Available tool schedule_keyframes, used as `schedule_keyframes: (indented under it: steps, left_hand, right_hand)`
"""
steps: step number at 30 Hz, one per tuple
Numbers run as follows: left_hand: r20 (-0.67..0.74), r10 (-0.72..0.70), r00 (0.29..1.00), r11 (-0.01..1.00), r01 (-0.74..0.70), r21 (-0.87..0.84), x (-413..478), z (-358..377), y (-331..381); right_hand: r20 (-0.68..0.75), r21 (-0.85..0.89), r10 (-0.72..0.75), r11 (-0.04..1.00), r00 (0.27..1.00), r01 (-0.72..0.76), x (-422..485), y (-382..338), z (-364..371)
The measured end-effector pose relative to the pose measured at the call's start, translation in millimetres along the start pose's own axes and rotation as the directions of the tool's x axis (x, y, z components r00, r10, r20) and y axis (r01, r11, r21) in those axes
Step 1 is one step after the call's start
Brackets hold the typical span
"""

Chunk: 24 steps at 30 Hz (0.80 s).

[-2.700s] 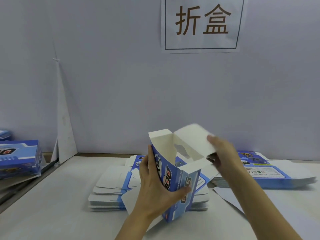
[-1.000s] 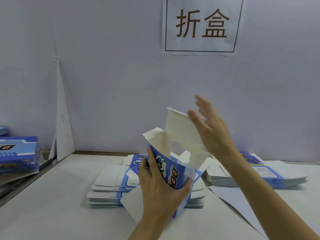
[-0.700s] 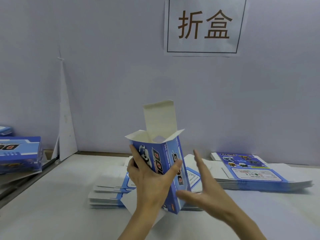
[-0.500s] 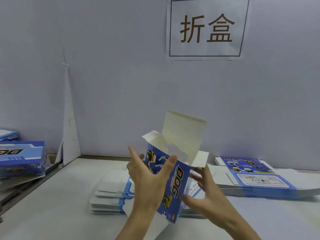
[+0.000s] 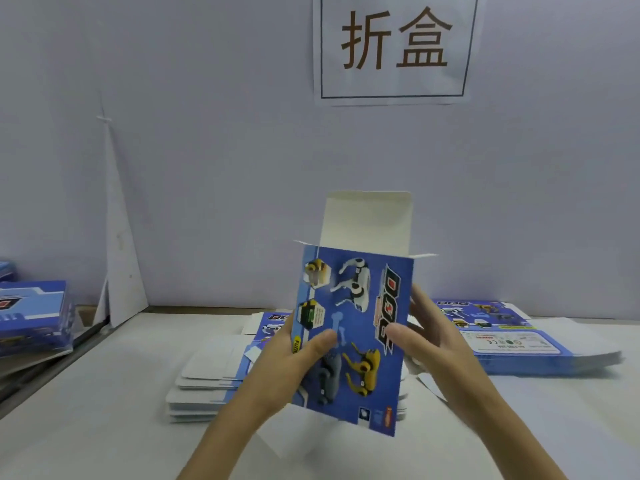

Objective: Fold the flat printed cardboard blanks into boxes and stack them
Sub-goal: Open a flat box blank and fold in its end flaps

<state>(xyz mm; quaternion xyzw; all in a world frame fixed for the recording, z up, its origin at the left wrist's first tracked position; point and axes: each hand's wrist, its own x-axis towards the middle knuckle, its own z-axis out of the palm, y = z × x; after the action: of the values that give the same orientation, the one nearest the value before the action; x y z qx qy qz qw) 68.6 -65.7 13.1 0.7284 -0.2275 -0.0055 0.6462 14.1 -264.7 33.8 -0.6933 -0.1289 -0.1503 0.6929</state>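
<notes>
One box [image 5: 353,327] stands upright between your hands: left hand [image 5: 287,368] and right hand [image 5: 436,341] each pinch a side edge, thumbs on its front. Above your grip the lid [image 5: 367,220] stands untucked; behind it blanks [image 5: 207,386] wait, and folded boxes [image 5: 34,317] sit far left

The blue box [image 5: 353,337] stands up in the air, its white top flap [image 5: 367,220] open. Flat blanks [image 5: 519,341] lie piled behind.
</notes>
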Motion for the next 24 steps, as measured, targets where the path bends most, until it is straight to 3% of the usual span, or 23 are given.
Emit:
schedule_keyframes:
  steps: [3, 9, 17, 24]
  left_hand:
    - [-0.158, 0.065, 0.985, 0.996, -0.073, -0.05, -0.3, 5.3, 4.5]
    - [-0.161, 0.089, 0.983, 0.996, -0.086, 0.022, -2.3, 12.0, 8.5]
    - [-0.231, 0.194, 0.953, 0.976, -0.212, -0.054, -5.4, 19.7, 11.3]
    - [-0.329, 0.179, 0.927, 0.976, -0.209, -0.058, -4.3, 21.3, 7.7]
  right_hand:
    - [-0.011, -0.003, 0.037, 0.999, 0.999, -0.037, 0.7, -3.4, -5.3]
    - [0.005, -0.092, 0.039, 0.995, 0.999, -0.039, -3.6, -4.4, 3.0]
    - [-0.03, -0.121, 0.029, 0.992, 0.999, -0.033, -3.2, -3.5, 1.4]
    - [0.002, -0.171, 0.057, 0.984, 0.998, -0.056, -3.6, -6.5, 6.8]
